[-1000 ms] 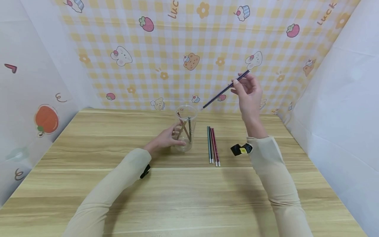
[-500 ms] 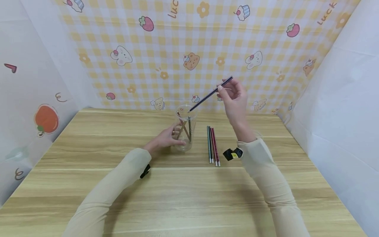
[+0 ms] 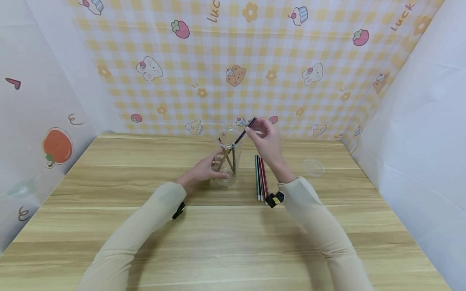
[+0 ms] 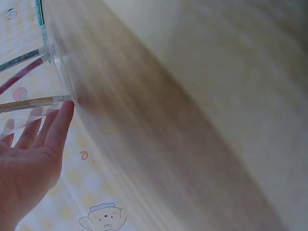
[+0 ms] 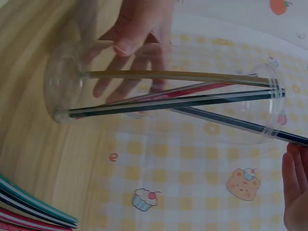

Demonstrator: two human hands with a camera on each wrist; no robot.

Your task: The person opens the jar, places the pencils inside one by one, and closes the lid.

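Observation:
A tall clear plastic cup (image 3: 227,180) stands upright on the table, with my left hand (image 3: 202,169) gripping its left side low down. Inside it lean a gold pencil (image 5: 178,75), a red pencil (image 5: 195,90) and a dark green pencil (image 5: 178,103). My right hand (image 3: 268,144) pinches a dark pencil (image 3: 246,131) near its upper end, above and right of the rim. The right wrist view shows the lower part of this pencil (image 5: 211,118) slanting down through the cup's mouth. Just right of the cup lie several pencils (image 3: 259,178), teal, black and red, side by side.
A clear round lid (image 3: 313,167) lies on the wooden table (image 3: 225,246), right of my right hand. Behind the table hangs a yellow checked cloth (image 3: 204,52). White sheets (image 3: 415,133) close off both sides.
My right hand has come left and down with the dark pencil, whose lower end has passed into the cup. The lid has come into sight. My left hand stays still on the cup.

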